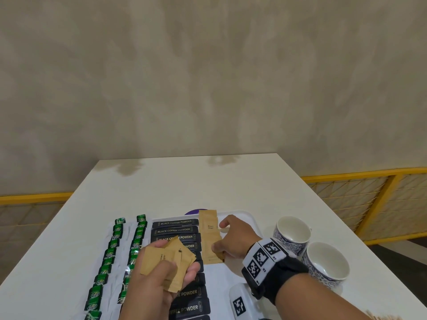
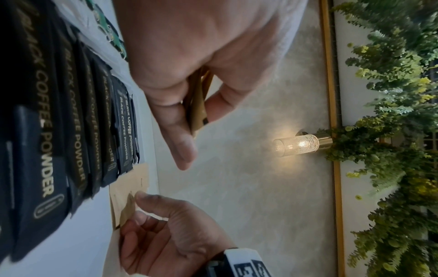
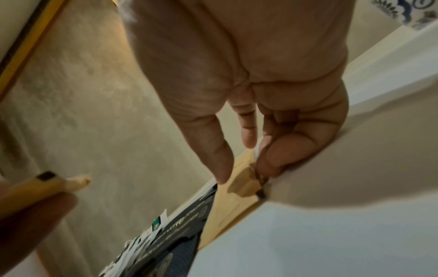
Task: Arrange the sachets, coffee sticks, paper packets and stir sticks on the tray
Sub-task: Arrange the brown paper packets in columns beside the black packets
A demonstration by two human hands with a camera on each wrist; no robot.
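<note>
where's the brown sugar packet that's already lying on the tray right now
In the head view the brown packet lies flat on the tray, right of the black coffee sticks, the right hand pinching its near end.

Two cups (image 1: 293, 233) at the right of the frame, one tray (image 1: 250, 217), two columns of green sachets (image 1: 108, 252) lower left, about nine black coffee sticks (image 1: 175, 230), and several brown paper packets (image 1: 209, 236), can't count exactly.
</note>
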